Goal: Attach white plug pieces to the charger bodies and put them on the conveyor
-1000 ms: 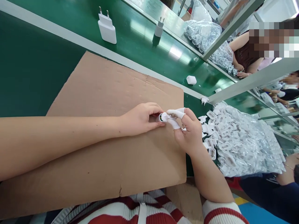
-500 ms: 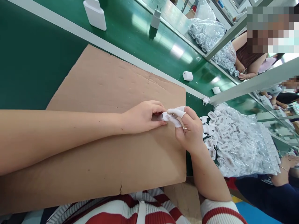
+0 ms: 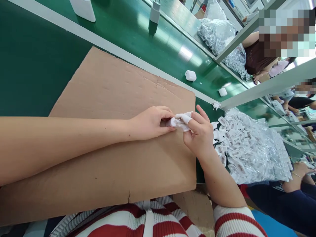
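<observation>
My left hand (image 3: 154,123) reaches in from the left over a brown cardboard sheet (image 3: 118,85), its fingertips closed on one end of a small white piece (image 3: 172,122). On the other end of this piece, my right hand (image 3: 197,130) pinches with fingertips wrapped in white covers. The two hands nearly meet near the sheet's right side. Much of the white piece is hidden by the fingers, so its full shape cannot be made out. Beside my right hand lies a heap of white plastic parts (image 3: 251,148) in a clear bag.
Beyond a pale strip (image 3: 138,62), a green belt (image 3: 170,52) carries white adapters (image 3: 190,76) and a plug (image 3: 155,13). A metal post (image 3: 271,82) slants at right. Across the belt a person (image 3: 261,52) sits by a bag of parts (image 3: 219,33). Another person's hand (image 3: 300,171) is at lower right.
The adapters and plug on the green belt have shifted left. A finger of my right hand has lifted away from the others, while both hands keep hold of the white piece.
</observation>
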Demonstrator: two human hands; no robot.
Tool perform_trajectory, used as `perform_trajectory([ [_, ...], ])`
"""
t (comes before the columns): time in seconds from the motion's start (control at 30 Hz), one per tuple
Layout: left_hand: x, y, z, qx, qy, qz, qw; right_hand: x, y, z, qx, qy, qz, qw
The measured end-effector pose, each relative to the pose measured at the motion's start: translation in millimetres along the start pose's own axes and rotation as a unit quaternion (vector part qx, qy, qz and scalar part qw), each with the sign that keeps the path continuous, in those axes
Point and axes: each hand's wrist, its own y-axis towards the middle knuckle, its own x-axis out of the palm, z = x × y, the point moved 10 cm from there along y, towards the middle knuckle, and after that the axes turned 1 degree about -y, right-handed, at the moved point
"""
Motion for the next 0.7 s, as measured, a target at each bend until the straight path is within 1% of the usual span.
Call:
perform_trajectory([
  [0.17, 0.2, -0.5, 1.4, -0.002, 0.007, 0.014, 1.000, 1.2, -6.5, 2.6, 0.032, -0.002, 0.029, 0.999],
  [0.3, -1.9, -1.5, 1.2, -0.010, 0.017, 0.039, 0.999, 6.6, -8.8, 5.1, 0.031, -0.019, 0.030, 0.999],
  [0.37, -0.5, -2.5, 0.9, -0.013, 0.006, 0.041, 0.999, 7.9, -8.4, 6.2, 0.032, -0.009, 0.029, 0.999],
  [0.43, 2.9, -4.6, 2.4, -0.011, -0.009, 0.037, 0.999, 6.3, -7.9, 11.5, 0.055, 0.028, 0.029, 0.998],
  [0.5, 5.8, -7.3, 7.9, 0.006, 0.002, 0.036, 0.999, 5.9, -8.8, 27.3, 0.113, 0.108, 0.014, 0.988],
  [0.57, 4.9, -7.8, 13.0, 0.022, 0.029, 0.041, 0.999, 4.8, -11.9, 53.1, 0.181, 0.195, -0.004, 0.964],
  [0.6, 1.1, -5.9, 13.3, 0.023, 0.039, 0.047, 0.998, 2.0, -13.9, 69.3, 0.210, 0.219, -0.006, 0.953],
  [0.63, -6.2, -1.8, 11.4, 0.018, 0.045, 0.059, 0.997, -4.8, -15.7, 87.7, 0.234, 0.216, 0.006, 0.948],
  [0.67, -17.3, 4.8, 6.7, 0.006, 0.050, 0.074, 0.996, -13.5, -18.3, 108.7, 0.260, 0.184, 0.023, 0.948],
  [0.7, -32.7, 14.0, -0.9, -0.013, 0.062, 0.095, 0.993, -20.3, -21.7, 130.4, 0.289, 0.133, 0.025, 0.948],
])
